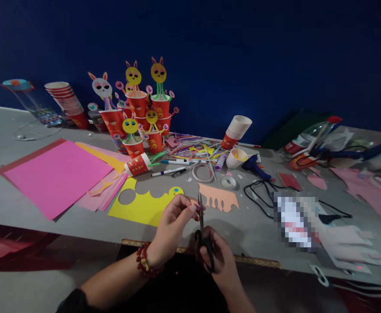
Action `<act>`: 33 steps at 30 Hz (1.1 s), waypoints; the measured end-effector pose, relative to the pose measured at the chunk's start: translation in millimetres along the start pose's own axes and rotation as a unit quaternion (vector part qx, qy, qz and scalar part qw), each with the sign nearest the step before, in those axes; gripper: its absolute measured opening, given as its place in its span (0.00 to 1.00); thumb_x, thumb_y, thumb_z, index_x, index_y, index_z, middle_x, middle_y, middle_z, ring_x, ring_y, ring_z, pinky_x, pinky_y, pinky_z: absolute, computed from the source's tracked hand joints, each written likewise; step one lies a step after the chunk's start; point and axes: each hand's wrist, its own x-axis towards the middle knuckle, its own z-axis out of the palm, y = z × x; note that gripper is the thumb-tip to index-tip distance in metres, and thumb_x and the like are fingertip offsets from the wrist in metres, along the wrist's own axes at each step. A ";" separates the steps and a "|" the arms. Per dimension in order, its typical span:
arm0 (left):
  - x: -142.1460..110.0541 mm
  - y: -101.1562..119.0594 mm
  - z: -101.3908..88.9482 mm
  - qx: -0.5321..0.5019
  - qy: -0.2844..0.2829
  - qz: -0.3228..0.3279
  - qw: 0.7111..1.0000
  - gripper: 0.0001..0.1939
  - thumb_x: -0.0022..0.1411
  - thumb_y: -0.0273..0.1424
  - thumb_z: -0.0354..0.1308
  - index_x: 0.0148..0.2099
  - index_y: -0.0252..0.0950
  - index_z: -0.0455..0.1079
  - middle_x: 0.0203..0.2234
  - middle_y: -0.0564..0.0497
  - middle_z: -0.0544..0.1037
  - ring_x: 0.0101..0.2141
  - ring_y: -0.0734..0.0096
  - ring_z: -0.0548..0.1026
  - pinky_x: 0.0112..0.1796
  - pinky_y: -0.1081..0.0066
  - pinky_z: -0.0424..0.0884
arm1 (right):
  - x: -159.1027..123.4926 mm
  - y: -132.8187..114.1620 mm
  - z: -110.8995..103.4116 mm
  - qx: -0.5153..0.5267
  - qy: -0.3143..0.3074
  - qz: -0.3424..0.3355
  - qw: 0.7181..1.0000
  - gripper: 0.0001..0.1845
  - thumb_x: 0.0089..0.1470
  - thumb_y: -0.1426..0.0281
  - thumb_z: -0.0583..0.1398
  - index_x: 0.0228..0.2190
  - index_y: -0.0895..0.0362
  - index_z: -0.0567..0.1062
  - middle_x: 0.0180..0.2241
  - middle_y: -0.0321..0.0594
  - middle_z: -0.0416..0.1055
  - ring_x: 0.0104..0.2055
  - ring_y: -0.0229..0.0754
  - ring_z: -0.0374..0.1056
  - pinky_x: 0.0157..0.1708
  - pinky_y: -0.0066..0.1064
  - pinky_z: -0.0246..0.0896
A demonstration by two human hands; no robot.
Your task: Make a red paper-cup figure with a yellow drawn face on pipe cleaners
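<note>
My left hand (176, 218) pinches a small piece of peach paper (194, 202) between thumb and fingertips. In my right hand (221, 254) are black-handled scissors (201, 219), my fingers through the loops and the blades pointing away from me beside the small piece. Whether the blades touch the paper I cannot tell. Just beyond the scissors lies a peach paper sheet (229, 201) with several narrow cutouts along its near edge. Left of my hands is a yellow sheet (134, 208) with round holes, and a small yellow face cutout (176, 191) rests at its corner.
Red paper cups with rabbit-face figures (138, 104) stand at the back. Pink paper (58, 174) covers the left side. Pens (169, 171), tape rolls (228, 182) and a blue glue gun (257, 167) with a black cord (258, 201) lie ahead. A bottle (304, 141) leans at right.
</note>
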 end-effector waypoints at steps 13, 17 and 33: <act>1.2 -1.1 -0.3 0.010 -0.013 0.003 1.000 0.08 0.65 0.31 0.61 0.35 0.36 0.66 0.34 0.51 0.75 0.32 0.74 0.71 0.38 0.71 0.67 | -0.7 -2.4 -2.4 -0.037 0.010 0.003 0.999 0.28 0.51 0.43 0.63 0.24 0.55 0.66 0.18 0.31 0.61 0.20 0.34 0.55 0.21 0.27 0.50; 0.9 1.6 0.0 0.010 -0.030 -0.005 1.000 0.09 0.66 0.32 0.61 0.34 0.36 0.66 0.37 0.48 0.77 0.35 0.71 0.73 0.39 0.70 0.68 | -3.6 -3.9 -3.5 -0.023 0.052 -0.020 0.998 0.22 0.53 0.52 0.66 0.25 0.55 0.68 0.20 0.31 0.65 0.21 0.35 0.59 0.22 0.26 0.56; -9.1 -12.3 1.1 -0.011 -0.030 -0.005 0.999 0.07 0.63 0.31 0.63 0.33 0.37 0.70 0.39 0.49 0.74 0.44 0.65 0.71 0.50 0.66 0.65 | 29.2 -15.5 10.5 0.060 0.207 -0.148 0.965 0.11 0.49 0.72 0.70 0.34 0.54 0.74 0.30 0.33 0.76 0.30 0.36 0.72 0.32 0.25 0.69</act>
